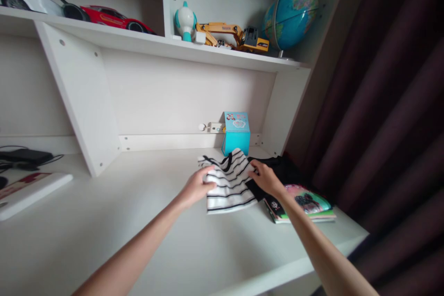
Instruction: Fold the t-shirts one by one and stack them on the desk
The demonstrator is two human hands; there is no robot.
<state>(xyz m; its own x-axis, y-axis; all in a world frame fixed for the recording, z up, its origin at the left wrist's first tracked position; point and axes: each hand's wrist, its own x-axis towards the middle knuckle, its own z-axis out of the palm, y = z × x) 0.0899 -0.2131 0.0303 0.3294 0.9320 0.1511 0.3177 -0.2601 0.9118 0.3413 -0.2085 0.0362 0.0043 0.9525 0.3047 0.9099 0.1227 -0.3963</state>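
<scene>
A white shirt with black stripes and a black neckline (pixel 231 189) hangs between my two hands over the white desk (pixel 138 226). My left hand (pixel 196 187) pinches its left edge between thumb and fingers. On the opposite edge, my right hand (pixel 266 178) is closed on the fabric near the shoulder. Dark clothing (pixel 282 169) lies behind and to the right of my right hand. Beside it, partly under my right forearm, is a small stack of books (pixel 308 201) with a colourful cover. A blue desk calendar (pixel 236 134) stands just behind the shirt.
A power socket (pixel 217 127) sits at the back panel. Above are a red toy car (pixel 111 17), a yellow toy excavator (pixel 225 32) and a globe (pixel 291 16). Black cables and an adapter (pixel 27 157) lie at left, near a white board (pixel 34 192). Dark curtains (pixel 391 115) hang at right.
</scene>
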